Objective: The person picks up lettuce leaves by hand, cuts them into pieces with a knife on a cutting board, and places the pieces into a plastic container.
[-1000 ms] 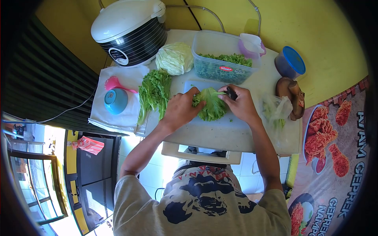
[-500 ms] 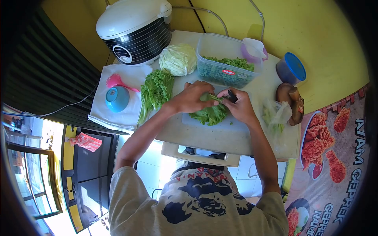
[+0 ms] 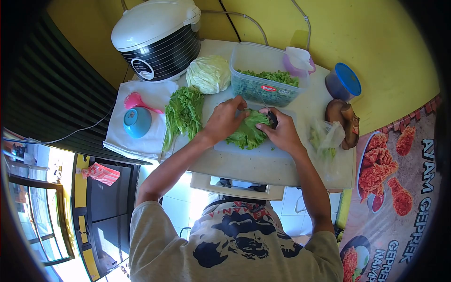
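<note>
Green lettuce leaves lie over a pale cutting board at the table's middle. My left hand is closed on the left edge of these leaves. On their right side my right hand grips a knife by its black handle, its thumb against the leaves. Behind both hands stands a clear plastic container with cut greens inside. A bunch of lettuce rests left of the board, below a pale cabbage.
A rice cooker stands at the back left, above a white cloth with a blue bowl and a pink spoon. To the right are a plastic bag, a brown wooden object and a blue-lidded tub.
The leaves between my hands are now spread wider and show more of their surface. My left hand has turned and closed on their edge. The view has shifted slightly.
</note>
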Action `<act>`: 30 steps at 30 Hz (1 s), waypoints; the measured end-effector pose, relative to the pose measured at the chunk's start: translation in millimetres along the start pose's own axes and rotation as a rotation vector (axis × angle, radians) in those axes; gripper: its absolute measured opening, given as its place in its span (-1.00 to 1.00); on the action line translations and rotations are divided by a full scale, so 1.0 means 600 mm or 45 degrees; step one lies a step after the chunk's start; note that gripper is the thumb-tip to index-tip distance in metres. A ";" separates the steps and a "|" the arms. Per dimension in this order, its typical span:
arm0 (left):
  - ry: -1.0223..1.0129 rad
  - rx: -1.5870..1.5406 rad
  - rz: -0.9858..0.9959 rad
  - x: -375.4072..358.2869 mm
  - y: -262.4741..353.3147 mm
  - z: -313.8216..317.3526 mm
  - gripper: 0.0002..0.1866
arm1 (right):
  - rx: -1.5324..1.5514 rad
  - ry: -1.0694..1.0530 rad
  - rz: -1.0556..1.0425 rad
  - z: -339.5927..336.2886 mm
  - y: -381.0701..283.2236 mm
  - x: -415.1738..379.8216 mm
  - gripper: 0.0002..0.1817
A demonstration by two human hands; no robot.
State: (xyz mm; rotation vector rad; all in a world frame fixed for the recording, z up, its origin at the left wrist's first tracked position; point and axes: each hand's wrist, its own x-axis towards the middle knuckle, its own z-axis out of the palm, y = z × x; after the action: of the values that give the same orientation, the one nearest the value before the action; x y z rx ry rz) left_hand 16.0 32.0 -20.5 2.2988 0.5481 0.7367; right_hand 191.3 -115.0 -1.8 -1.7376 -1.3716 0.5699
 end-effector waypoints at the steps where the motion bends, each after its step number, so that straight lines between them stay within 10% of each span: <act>1: -0.008 0.104 -0.102 -0.004 0.026 -0.008 -0.73 | -0.015 0.050 -0.040 0.003 -0.004 -0.004 -0.52; 3: -0.024 0.315 -0.306 -0.008 0.076 -0.026 -0.69 | -0.015 0.133 -0.067 0.003 -0.010 -0.013 -0.53; 6: 0.313 0.656 0.125 -0.038 0.084 -0.038 -0.70 | -0.042 0.164 -0.033 -0.010 -0.015 -0.044 -0.51; 10: 0.128 0.554 0.322 -0.089 0.067 -0.046 -0.64 | -0.099 0.097 -0.011 -0.020 -0.042 -0.101 -0.41; 30: 0.031 0.666 0.109 -0.112 0.067 0.001 -0.61 | -0.729 -0.152 -0.048 0.032 -0.071 -0.163 -0.16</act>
State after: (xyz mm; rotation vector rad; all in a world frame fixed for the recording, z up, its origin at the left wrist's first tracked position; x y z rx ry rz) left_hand -27.0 -33.6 -16.9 2.8114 0.7245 0.7256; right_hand 122.8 -198.6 8.6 -2.1426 -1.7692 0.2723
